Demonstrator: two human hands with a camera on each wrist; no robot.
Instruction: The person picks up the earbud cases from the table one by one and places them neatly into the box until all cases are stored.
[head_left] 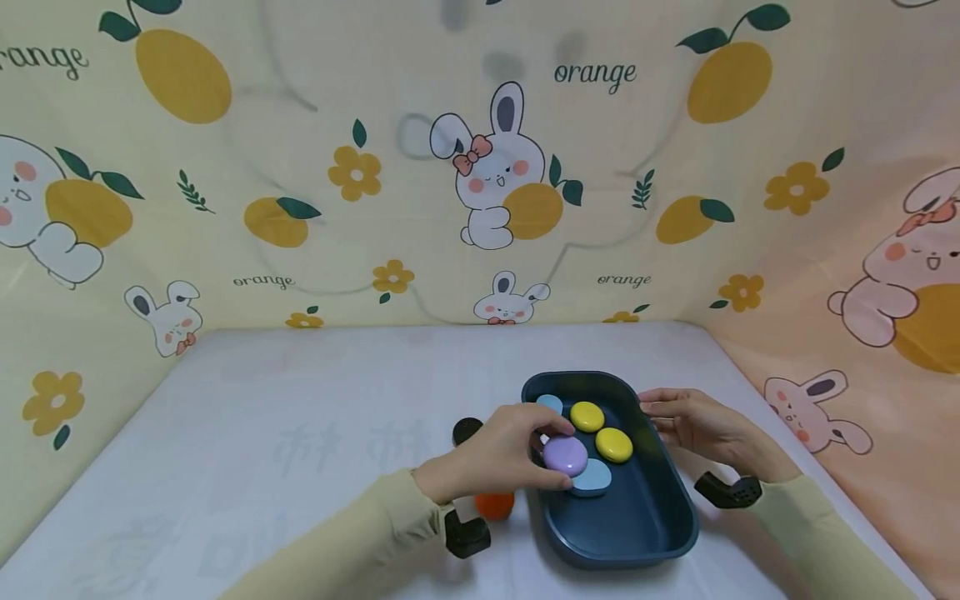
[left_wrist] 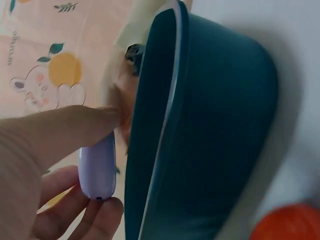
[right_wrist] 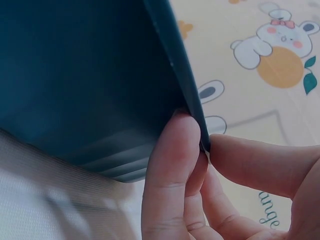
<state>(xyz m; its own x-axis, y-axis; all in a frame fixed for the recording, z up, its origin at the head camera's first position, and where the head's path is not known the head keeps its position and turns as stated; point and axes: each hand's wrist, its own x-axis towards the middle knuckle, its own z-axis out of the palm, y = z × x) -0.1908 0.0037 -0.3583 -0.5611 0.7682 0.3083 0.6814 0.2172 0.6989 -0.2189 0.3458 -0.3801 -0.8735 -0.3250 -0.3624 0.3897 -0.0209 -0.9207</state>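
Note:
My left hand (head_left: 498, 450) pinches a glossy purple rounded disc (head_left: 566, 456) above the left part of a dark blue oblong tray (head_left: 645, 517). Seen edge-on in the left wrist view, the purple disc (left_wrist: 97, 172) sits between thumb and fingers. Inside the tray are two yellow discs (head_left: 587, 417) and light blue pieces, one (head_left: 594, 477) just under the purple disc and another (head_left: 550, 403) partly hidden by the tray's far left corner and my hand. On the right side, my right hand (head_left: 708, 429) pinches the tray's rim (right_wrist: 187, 80), fingers on both sides of it.
An orange-red round thing (head_left: 495, 506) lies on the white table (head_left: 300, 467) left of the tray, partly behind my left wrist. Further back is a black round thing (head_left: 467, 429), half covered by my left hand. A printed cloth (head_left: 375, 100) encloses the table's back and sides.

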